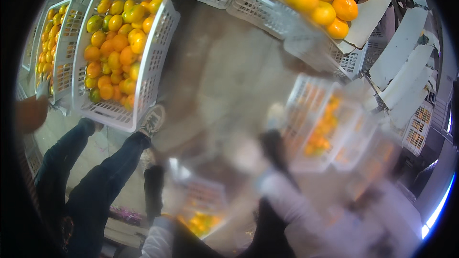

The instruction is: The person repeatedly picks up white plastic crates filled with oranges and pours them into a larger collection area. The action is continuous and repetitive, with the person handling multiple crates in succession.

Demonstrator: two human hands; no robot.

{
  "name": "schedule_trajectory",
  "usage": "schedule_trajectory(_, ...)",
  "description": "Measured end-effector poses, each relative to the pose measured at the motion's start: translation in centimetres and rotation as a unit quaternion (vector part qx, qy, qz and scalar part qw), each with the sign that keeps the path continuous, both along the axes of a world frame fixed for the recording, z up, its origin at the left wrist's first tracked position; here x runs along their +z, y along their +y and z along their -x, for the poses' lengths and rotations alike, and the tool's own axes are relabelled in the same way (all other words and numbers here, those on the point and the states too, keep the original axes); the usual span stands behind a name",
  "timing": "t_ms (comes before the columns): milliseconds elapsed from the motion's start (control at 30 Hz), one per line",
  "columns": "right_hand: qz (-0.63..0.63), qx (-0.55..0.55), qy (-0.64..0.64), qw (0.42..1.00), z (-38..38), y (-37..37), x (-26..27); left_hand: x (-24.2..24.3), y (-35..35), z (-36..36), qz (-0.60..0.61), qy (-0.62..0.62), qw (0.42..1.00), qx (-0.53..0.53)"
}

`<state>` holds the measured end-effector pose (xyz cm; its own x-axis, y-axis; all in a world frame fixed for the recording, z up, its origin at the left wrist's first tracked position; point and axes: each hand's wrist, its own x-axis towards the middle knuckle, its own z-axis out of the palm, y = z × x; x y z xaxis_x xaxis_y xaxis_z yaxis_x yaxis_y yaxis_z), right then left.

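Motion blur covers much of the lower middle. My left hand (173, 195), below a light sleeve, is at the left side of a small white plastic crate (206, 190) holding orange and yellow citrus fruit (202, 222) between my legs. Whether its fingers grip the crate cannot be made out. My right hand (247, 152) is a pale blur ahead of the light sleeve, up and to the right of that crate. Its fingers cannot be told apart, nor whether it holds anything.
A large white crate (163, 53) of citrus stands at the left, with another person's jeans-clad legs (96, 179) below it. More citrus (324, 12) lies on a cardboard-lined surface (385, 3) at the upper right. Blurred crates of fruit (322, 125) stand at the right.
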<state>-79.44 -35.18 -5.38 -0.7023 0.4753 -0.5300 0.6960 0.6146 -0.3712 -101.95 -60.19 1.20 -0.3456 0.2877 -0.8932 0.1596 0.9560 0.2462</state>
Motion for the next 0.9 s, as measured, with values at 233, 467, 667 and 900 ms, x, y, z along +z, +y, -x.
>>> schedule_trajectory(233,-0.025,-0.207,-0.068,0.976,2.1,39.6,-4.8,2.0,3.0,-9.7,0.097,-0.059,0.983,0.142)
schedule_trajectory(467,-0.020,-0.001,-0.086,0.996,-1.8,20.2,-5.1,1.9,11.4,-13.9,-0.089,-0.021,0.956,0.278)
schedule_trajectory(667,0.294,-0.060,-0.068,0.951,-4.4,1.4,-0.2,-6.0,11.1,-11.7,-0.062,-0.040,0.915,0.396)
schedule_trajectory(900,-0.334,-0.110,0.072,0.933,-4.2,23.2,3.1,-9.9,10.7,-8.8,-0.067,-0.073,0.876,0.472)
